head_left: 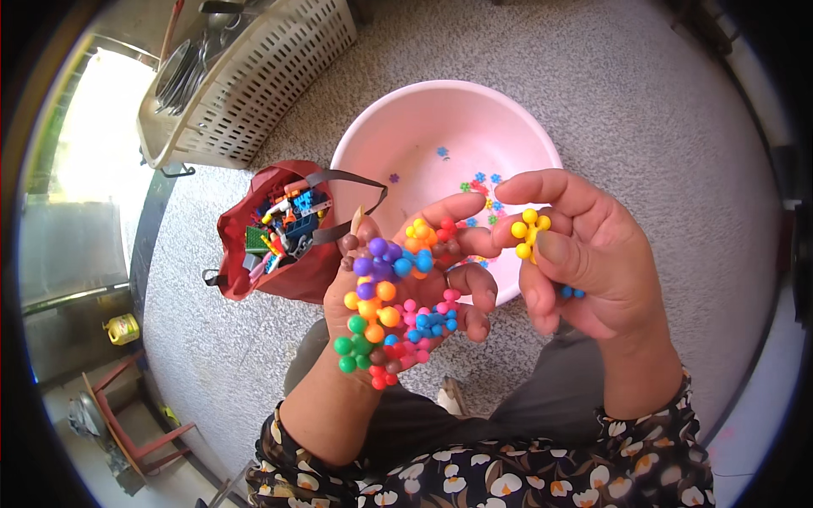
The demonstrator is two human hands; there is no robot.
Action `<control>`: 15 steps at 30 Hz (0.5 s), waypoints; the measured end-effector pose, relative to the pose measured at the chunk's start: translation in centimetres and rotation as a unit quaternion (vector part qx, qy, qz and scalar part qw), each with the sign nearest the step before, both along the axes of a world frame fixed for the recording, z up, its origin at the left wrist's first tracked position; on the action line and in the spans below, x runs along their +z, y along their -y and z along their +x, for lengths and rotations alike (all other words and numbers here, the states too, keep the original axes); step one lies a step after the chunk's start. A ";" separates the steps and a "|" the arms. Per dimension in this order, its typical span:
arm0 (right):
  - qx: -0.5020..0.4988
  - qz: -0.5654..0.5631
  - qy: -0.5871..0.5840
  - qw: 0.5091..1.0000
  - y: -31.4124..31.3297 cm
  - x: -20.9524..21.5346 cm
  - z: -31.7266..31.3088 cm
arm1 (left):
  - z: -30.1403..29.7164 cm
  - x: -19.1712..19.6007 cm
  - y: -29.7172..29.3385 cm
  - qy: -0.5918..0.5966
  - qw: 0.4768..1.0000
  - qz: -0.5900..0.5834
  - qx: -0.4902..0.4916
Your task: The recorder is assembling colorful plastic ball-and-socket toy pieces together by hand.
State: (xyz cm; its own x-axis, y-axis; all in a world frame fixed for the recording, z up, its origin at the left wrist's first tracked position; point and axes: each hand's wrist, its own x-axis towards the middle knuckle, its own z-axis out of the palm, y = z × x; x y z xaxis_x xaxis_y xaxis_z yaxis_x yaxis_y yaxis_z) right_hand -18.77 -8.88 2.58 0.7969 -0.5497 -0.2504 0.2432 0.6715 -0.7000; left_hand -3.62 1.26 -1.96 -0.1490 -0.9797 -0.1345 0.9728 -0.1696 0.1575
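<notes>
My left hand [405, 286] is palm up with its fingers partly curled, and it holds a chain of knobbed plastic linking pieces [383, 259] in purple, orange, green, pink, blue, red and brown. The chain loops across the palm and over the fingers. Between thumb and fingers, my right hand [616, 252] pinches a yellow knobbed linking piece [529, 217], close to the left fingertips. A blue knobbed piece [572, 292] peeks out below the right thumb, partly hidden by that hand. Beneath both hands stands a pink basin [398, 127] with several small flower-shaped pieces [481, 178] in it.
Left of the basin, a red bag [292, 275] with dark handles holds mixed building toys. A cream slotted basket [262, 80] with metal utensils stands behind it. At far left are a yellow container [121, 329] and a reddish chair frame [127, 423]. The floor [669, 144] is speckled grey.
</notes>
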 end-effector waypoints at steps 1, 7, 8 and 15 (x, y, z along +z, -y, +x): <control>0.016 -0.016 -0.001 1.000 -0.1 0.2 0.1 | 0.1 -0.3 0.0 0.022 0.999 -0.024 -0.020; -0.016 -0.077 -0.006 0.997 -0.9 0.0 0.2 | -0.8 0.6 -0.3 0.069 0.996 -0.060 -0.019; -0.008 -0.090 -0.013 0.996 -0.9 0.0 0.0 | -0.9 0.9 -0.5 0.087 0.996 -0.022 -0.025; 0.032 -0.121 -0.028 0.992 -1.3 0.7 -0.4 | -0.9 1.9 -0.4 0.178 0.983 0.021 -0.045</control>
